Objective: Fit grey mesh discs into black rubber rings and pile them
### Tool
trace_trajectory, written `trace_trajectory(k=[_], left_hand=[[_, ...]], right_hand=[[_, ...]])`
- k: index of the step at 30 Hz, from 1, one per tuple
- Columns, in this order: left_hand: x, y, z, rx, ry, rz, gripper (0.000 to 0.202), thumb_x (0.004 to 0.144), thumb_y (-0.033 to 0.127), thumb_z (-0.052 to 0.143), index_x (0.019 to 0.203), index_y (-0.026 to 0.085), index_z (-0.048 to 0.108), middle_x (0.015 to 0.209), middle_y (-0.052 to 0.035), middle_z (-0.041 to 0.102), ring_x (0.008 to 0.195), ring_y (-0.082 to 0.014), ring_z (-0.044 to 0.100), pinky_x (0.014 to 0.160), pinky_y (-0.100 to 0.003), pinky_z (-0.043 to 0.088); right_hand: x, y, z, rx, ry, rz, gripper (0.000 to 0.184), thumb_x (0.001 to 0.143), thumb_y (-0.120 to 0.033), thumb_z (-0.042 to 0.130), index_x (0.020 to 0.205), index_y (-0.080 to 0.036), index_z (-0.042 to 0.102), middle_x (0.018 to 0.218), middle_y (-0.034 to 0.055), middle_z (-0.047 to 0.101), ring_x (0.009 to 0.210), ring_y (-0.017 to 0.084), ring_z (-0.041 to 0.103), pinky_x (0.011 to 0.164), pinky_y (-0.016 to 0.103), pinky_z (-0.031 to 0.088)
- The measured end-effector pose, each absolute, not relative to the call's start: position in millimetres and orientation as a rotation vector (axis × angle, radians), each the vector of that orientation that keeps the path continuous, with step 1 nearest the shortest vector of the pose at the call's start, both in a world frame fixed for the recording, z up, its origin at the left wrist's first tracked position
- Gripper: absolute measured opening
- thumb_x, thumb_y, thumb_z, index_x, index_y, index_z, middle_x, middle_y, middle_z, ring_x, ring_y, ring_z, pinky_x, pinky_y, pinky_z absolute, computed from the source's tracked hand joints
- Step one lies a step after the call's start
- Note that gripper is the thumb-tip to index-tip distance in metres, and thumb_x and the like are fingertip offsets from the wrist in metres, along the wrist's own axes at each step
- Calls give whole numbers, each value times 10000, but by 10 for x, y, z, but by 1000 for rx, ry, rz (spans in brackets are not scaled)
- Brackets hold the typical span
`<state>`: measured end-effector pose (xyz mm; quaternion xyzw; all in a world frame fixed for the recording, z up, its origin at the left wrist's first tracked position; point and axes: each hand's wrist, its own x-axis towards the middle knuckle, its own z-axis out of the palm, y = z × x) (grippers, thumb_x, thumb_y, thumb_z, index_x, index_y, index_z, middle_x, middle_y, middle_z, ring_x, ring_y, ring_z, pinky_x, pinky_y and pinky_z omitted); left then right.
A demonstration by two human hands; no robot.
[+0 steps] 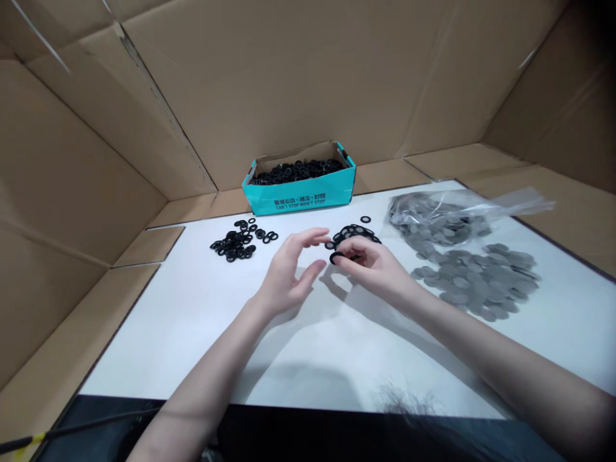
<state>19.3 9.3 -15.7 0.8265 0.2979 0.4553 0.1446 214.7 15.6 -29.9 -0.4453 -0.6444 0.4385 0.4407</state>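
Observation:
My right hand (368, 260) pinches a black ring (336, 258) between thumb and fingers, just above the white table. My left hand (298, 266) is held close by on the left, its thumb and fingers apart with nothing between them. Behind my right hand, and partly hidden by it, lies a pile of black rings with grey centres (356, 231). A heap of plain black rings (234, 245) is to the left of my left hand. Many loose grey discs (486, 279) are spread out to the right of my right hand.
At the back stands a turquoise box (301, 200) filled with black rings. A clear plastic bag (443, 218) of grey discs lies at the back right. One ring with a grey centre (366, 219) sits apart. Cardboard walls (308, 83) surround the white tabletop (192, 333).

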Motion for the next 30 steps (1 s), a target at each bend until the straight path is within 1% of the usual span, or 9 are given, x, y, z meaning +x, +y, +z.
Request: trace_trajectory(k=[3,5,7,10,15,18,22,27,30], left_hand=[[85,198,-160,2321,1118,1453,374,921,153,529,1285,232,491,1111,-74,671,1014,-181,655,895,-348,512],[-17,286,-176,2297,1310,1491,340,917,148,498,1249,222,506,1040,-62,668,957,-178,646,866,-344,507],[-134,370,-190,2298,1519,1408,317,905,151,492,1214,213,523,976,-58,663,934,-200,634,863,-365,496],[-291,457,-190,2322,1864,1125,259,885,134,476,1113,206,577,978,-75,667,952,-246,607,883,-403,471],[-391,502,-179,2200,2269,537,322,902,194,470,1200,194,592,1157,-133,648,1105,-327,557,935,-453,456],[-403,507,-213,2136,2367,310,371,920,221,452,1260,205,597,1267,-148,619,1179,-363,522,932,-483,464],[-446,520,-282,2131,2376,257,383,928,211,442,1269,219,617,1278,-155,622,1182,-373,531,926,-512,468],[-483,568,-319,2111,2411,268,375,929,200,441,1235,214,657,1246,-153,640,1153,-358,558,933,-513,463],[-463,590,-332,2116,2414,295,425,937,236,459,1339,252,599,1283,-142,621,1176,-355,539,946,-518,450]], right_hand=[[2209,223,-316,-1142,-1733,674,116,813,-324,637,793,-211,655,834,52,651,763,197,574,672,334,429],[2264,277,-333,-1179,-1785,540,85,830,-289,615,808,-218,658,804,54,662,767,213,581,703,351,430],[2322,337,-358,-1246,-1793,462,78,820,-275,624,862,-217,656,775,52,668,742,220,579,706,359,426],[2400,431,-415,-1337,-1777,392,137,804,-272,643,927,-213,636,763,47,678,713,222,580,691,352,418],[2477,550,-523,-1407,-1881,206,75,832,-274,610,831,-214,655,774,64,688,758,252,585,717,366,403],[2483,560,-542,-1447,-1897,124,150,862,-309,583,854,-217,702,812,86,677,811,275,593,724,375,405],[2485,526,-448,-1441,-1831,131,241,897,-349,527,858,-208,718,852,96,676,803,258,603,721,363,414],[2639,458,-203,-1469,-1750,120,363,902,-412,469,637,-216,620,670,56,616,649,204,560,654,332,380],[2856,385,-101,-1510,-1758,93,350,876,-390,460,576,-226,534,633,46,583,624,197,528,633,328,358]])
